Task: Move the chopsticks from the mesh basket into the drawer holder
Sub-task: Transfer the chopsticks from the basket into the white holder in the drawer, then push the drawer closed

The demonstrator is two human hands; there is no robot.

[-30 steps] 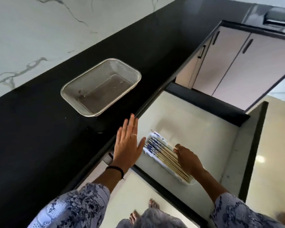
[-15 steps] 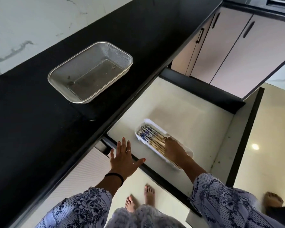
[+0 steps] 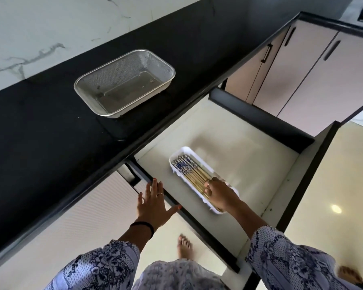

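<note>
A bundle of wooden chopsticks [image 3: 192,172] with blue-patterned tops lies in the white holder [image 3: 177,152] inside the open drawer [image 3: 235,155]. My right hand [image 3: 221,194] rests on the chopsticks' plain ends at the holder's near end, fingers curled down onto them. My left hand [image 3: 154,203] hovers with straight, spread fingers at the drawer's near-left front edge, holding nothing. The steel mesh basket [image 3: 125,83] stands on the black counter [image 3: 50,126] with nothing in it.
The drawer's dark front panel [image 3: 308,172] juts out to the right. Pink cabinet doors [image 3: 314,65] with black handles stand beyond it. A marble wall [image 3: 50,28] backs the counter. My bare feet [image 3: 183,245] are on the cream floor below.
My left hand has dropped from above the counter edge to the drawer's front edge. My right hand stays on the chopsticks in the holder. The view has shifted.
</note>
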